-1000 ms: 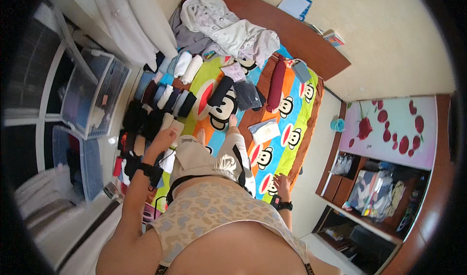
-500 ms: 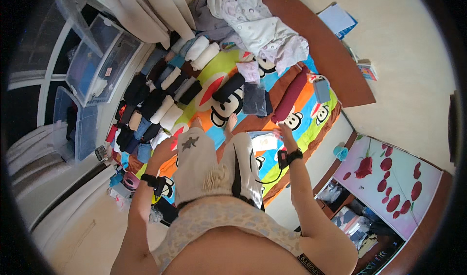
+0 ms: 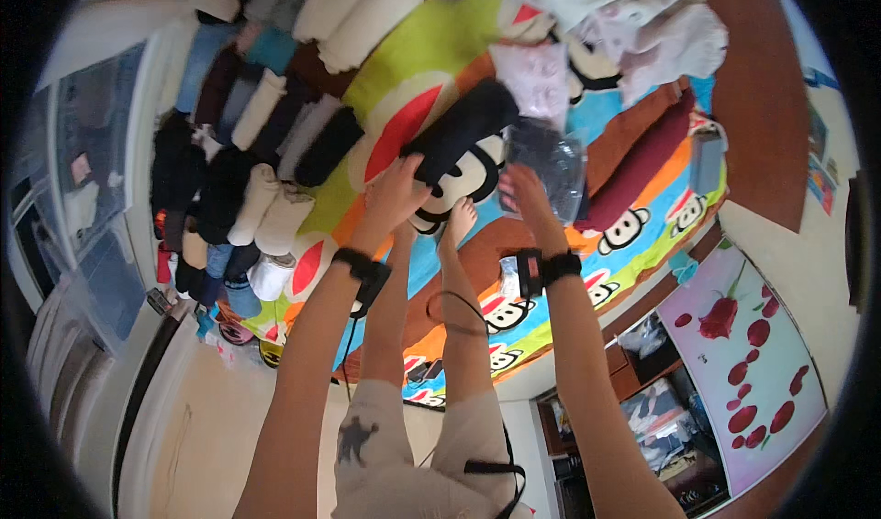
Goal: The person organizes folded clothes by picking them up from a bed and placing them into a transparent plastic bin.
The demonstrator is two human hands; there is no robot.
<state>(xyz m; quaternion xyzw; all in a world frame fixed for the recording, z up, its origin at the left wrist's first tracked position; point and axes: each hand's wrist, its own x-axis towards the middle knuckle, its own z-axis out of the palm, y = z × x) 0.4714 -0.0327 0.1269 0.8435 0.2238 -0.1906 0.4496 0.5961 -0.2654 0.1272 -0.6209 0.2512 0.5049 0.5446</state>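
Observation:
A black rolled-up garment (image 3: 463, 132) lies slantwise on the patterned bedspread (image 3: 385, 42). My left hand (image 3: 396, 196) is at its lower left end, fingertips touching or just short of the cloth, loosely apart. Beside the roll lies a dark folded item in a clear plastic bag (image 3: 549, 156). Over the bag's near left edge is my right hand (image 3: 529, 193), its fingers spread and nothing held; whether it presses on the plastic I cannot tell. A pale pink printed packet (image 3: 535, 78) sits just beyond. Each wrist wears a black strapped device.
Several rolled clothes (image 3: 257, 152) are packed in rows at the left. A maroon roll (image 3: 642, 166) and a grey case (image 3: 706, 163) lie to the right. Crumpled white bedding (image 3: 633, 23) is heaped by the brown headboard (image 3: 762, 88). My bare feet stand on the bed between my hands.
My view has tipped forward and come closer to the bed. Both hands have reached forward, the left to the black roll, the right to the plastic bag.

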